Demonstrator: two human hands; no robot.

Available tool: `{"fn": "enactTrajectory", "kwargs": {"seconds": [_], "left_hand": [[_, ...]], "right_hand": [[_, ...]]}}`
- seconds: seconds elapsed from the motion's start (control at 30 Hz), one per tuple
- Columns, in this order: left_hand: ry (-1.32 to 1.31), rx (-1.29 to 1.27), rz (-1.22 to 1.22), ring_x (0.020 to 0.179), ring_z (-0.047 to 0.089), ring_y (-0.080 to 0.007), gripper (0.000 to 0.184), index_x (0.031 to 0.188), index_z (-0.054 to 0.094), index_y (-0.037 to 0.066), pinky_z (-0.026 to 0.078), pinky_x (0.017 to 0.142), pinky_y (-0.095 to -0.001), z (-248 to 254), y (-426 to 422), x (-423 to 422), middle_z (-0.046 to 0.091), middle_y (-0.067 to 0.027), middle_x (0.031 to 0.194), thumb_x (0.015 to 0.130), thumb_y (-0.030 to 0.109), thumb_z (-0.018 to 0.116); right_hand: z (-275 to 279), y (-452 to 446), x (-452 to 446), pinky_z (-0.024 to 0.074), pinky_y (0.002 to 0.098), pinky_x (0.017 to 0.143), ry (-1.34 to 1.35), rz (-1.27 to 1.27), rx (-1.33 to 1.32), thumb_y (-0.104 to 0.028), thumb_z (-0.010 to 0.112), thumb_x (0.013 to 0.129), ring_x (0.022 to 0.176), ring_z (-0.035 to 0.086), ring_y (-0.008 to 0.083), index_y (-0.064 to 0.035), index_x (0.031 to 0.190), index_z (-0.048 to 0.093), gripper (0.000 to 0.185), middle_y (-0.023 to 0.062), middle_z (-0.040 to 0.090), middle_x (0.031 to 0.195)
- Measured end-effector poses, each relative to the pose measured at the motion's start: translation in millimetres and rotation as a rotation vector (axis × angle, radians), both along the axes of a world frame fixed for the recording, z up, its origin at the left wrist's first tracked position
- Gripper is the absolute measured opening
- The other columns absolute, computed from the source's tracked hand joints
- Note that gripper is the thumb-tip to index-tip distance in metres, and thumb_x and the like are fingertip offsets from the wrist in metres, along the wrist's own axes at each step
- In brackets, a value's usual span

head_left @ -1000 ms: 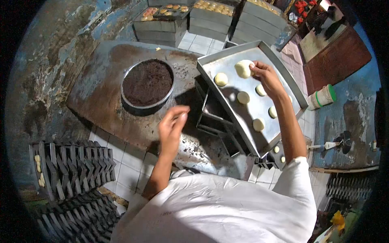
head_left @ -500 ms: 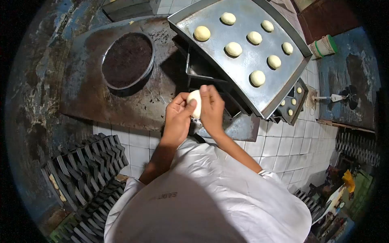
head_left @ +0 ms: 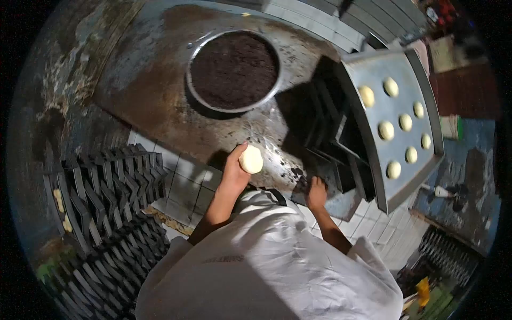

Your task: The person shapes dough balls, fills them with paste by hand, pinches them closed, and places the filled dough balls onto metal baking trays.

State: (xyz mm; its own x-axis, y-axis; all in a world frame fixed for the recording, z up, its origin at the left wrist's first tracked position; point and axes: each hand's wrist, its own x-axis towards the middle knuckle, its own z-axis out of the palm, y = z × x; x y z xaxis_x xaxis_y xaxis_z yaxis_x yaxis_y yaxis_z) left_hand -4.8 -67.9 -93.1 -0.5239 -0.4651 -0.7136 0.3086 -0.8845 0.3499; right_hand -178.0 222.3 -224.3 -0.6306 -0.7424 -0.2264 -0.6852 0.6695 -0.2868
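My left hand (head_left: 234, 172) is closed around a pale, round piece of dough (head_left: 251, 160), its face turned up, just over the front edge of the metal table. Lower right, my right hand (head_left: 317, 194) reaches to the table's edge with fingers forward and no object visible in it. Dark crumbs (head_left: 302, 184) lie by its thumb side. A large round pan (head_left: 279, 72) of dark, crumbly filling (head_left: 234, 69) stands further back on the table.
To the right, a baking tray (head_left: 368, 140) bearing several dough balls (head_left: 386, 130) rests on a stack of dark trays (head_left: 333, 125). Dark angled metal racks (head_left: 109, 197) stand at lower left. A fan (head_left: 452, 192) is at far right.
My hands have parted. The left keeps the dough, now face up; the right has moved away to the right, down to the table. The view has turned, shifting tray and pan rightward.
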Motion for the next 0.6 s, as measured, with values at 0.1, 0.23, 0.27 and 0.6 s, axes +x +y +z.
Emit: {"fn": "enactTrajectory", "kwargs": {"seconds": [0.1,0.23,0.27,0.6], "left_hand": [[-0.052,-0.015,0.129,0.104,0.066,-0.0196,0.027,0.114,0.061,0.010,0.054,0.091,-0.0403,-19.3,-43.1,30.6,0.068,-0.0046,0.109,0.098,0.032,0.064],[-0.011,-0.128,0.145,0.107,0.065,-0.0237,0.041,0.119,0.059,0.006,0.052,0.096,-0.0417,-12.7,-96.8,62.8,0.067,-0.0087,0.113,0.102,0.043,0.058],[0.014,-0.155,0.160,0.111,0.064,-0.0253,0.047,0.123,0.057,0.003,0.050,0.100,-0.0422,-15.9,-109.5,70.2,0.066,-0.0106,0.117,0.103,0.046,0.054],[0.031,-0.155,0.393,0.117,0.063,-0.0248,0.032,0.120,0.059,0.004,0.049,0.103,-0.0423,-17.9,-158.3,112.4,0.066,-0.0095,0.120,0.101,0.030,0.059]], "right_hand": [[77.2,-84.5,-2.4,0.0491,0.0539,0.073,-0.107,0.030,-0.120,-0.008,0.063,0.090,0.087,0.064,0.0456,-0.0072,0.112,0.055,0.023,0.0233,0.067,0.094],[146.5,-250.3,12.8,0.0472,0.0520,0.066,-0.048,0.251,-0.369,-0.009,0.066,0.091,0.082,0.063,0.0461,-0.0076,0.101,0.055,0.015,0.0200,0.065,0.088],[142.3,-288.7,19.0,0.0487,0.0524,0.066,-0.045,0.255,-0.216,-0.015,0.065,0.092,0.081,0.063,0.0453,-0.0079,0.100,0.056,0.014,0.0193,0.065,0.087],[72.6,-453.5,31.0,0.0578,0.0466,0.070,0.014,0.520,-0.079,-0.029,0.073,0.086,0.080,0.071,0.0382,-0.0011,0.093,0.070,0.029,0.0203,0.071,0.086]]}}
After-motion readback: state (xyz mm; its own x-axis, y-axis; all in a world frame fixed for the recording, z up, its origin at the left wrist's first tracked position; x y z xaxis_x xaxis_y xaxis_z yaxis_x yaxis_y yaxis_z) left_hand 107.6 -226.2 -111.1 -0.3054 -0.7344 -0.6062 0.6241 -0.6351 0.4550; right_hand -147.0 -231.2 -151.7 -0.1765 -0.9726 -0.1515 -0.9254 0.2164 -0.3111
